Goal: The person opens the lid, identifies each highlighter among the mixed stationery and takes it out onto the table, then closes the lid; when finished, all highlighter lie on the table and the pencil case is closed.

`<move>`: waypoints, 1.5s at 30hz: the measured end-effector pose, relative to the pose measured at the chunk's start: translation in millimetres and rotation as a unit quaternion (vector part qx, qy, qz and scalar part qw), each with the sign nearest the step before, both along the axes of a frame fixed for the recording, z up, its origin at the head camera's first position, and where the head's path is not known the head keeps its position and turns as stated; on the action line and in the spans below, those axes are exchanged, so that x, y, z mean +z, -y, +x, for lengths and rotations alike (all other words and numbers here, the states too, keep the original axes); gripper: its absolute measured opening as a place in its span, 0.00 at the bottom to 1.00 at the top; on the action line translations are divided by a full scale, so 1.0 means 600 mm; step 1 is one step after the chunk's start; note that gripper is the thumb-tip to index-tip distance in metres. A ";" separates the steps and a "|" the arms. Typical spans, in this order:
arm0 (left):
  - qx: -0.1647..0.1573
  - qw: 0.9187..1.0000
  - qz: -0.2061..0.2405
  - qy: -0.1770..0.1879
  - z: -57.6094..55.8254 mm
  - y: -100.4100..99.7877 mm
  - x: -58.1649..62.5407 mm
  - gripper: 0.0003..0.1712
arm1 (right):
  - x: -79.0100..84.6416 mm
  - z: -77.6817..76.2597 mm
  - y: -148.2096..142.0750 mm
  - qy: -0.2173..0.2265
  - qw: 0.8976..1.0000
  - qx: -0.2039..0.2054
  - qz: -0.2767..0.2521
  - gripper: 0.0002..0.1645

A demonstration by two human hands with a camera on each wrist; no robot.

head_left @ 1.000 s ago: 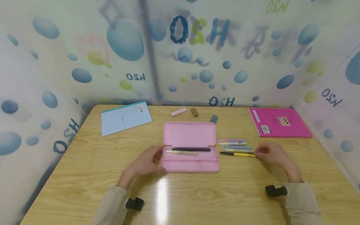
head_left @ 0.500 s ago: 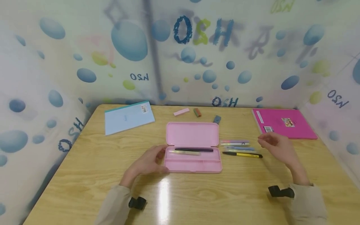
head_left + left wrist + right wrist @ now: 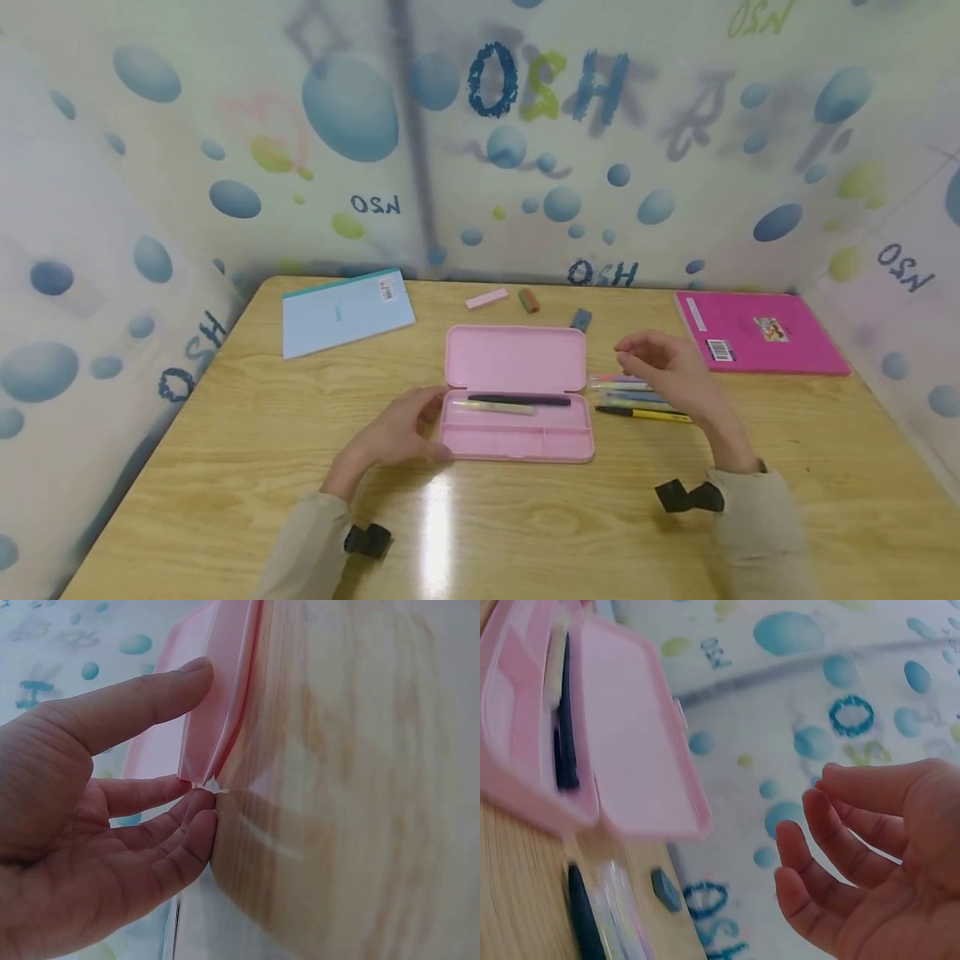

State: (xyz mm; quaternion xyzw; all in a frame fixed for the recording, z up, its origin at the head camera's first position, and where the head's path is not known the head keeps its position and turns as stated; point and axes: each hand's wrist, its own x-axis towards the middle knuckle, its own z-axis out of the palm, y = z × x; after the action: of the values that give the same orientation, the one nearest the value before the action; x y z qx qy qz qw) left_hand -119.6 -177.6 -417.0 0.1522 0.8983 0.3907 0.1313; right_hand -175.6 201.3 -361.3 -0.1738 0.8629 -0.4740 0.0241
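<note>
A pink pencil case point(image 3: 516, 358) lies with its lid folded back on the table. My left hand point(image 3: 396, 427) grips its left end, thumb along the front wall and fingertips at the far corner. Inside the case's long compartment are a black pen point(image 3: 519, 400) and a pale yellowish pen point(image 3: 495, 407). My right hand point(image 3: 671, 371) hovers over the pens to the right, fingers loosely bent with nothing between them. It partly covers a yellow-and-black pen point(image 3: 637, 413), a blue pen point(image 3: 637, 397) and a white-barrelled pen point(image 3: 618, 386).
Behind the case lie a pink stick-shaped piece point(image 3: 486, 299), an orange-and-green block point(image 3: 528, 301) and a dark blue-grey block point(image 3: 581, 319). A light blue notebook point(image 3: 347, 312) lies back left, a magenta book point(image 3: 761, 332) back right. Patterned curtains surround the table point(image 3: 555, 525).
My right hand has left the end of the yellow-and-black pen, lifted, and swung left over the pens. My left hand stays on the pencil case.
</note>
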 end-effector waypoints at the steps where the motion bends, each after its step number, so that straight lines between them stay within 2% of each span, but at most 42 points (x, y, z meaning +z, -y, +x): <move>1: 0.002 1.000 -0.001 0.003 0.000 0.000 0.000 0.48 | 0.001 -0.001 0.012 0.008 1.000 0.008 -0.003 0.14; 8: 0.004 1.000 0.002 0.007 -0.001 0.001 -0.001 0.49 | -0.009 -0.007 0.077 0.013 0.998 0.056 -0.028 0.13; 13: -0.010 1.000 0.005 -0.003 -0.003 0.001 -0.004 0.49 | -0.031 -0.001 0.105 0.006 0.997 0.082 0.006 0.10; 19: -0.005 1.000 0.002 0.000 -0.002 0.002 -0.003 0.49 | -0.051 0.002 0.130 -0.022 0.991 0.115 0.065 0.05; 24: -0.001 1.000 0.003 0.007 -0.001 0.001 -0.001 0.49 | -0.061 0.006 0.143 -0.007 0.985 0.144 0.092 0.04; 29: 0.001 1.000 0.003 0.008 -0.001 -0.002 0.001 0.49 | -0.067 0.006 0.150 0.005 0.982 0.148 0.115 0.05; 35: 0.003 1.000 0.001 0.011 -0.002 -0.003 0.001 0.48 | -0.066 0.012 0.160 -0.009 0.978 0.147 0.147 0.06; 42: 0.003 1.000 -0.001 0.008 -0.001 -0.002 0.003 0.49 | -0.066 0.022 0.174 0.022 0.975 0.147 0.165 0.07; 45: 0.000 1.000 -0.001 0.003 0.000 -0.002 0.003 0.48 | -0.066 0.025 0.176 0.020 0.973 0.153 0.173 0.06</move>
State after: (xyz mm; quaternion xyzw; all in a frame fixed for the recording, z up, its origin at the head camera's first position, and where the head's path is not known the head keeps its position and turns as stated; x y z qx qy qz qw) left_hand -119.7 -176.3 -415.3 0.1514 0.8982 0.3905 0.1339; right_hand -160.9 95.5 -400.9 -0.2875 0.8943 -0.3113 0.1439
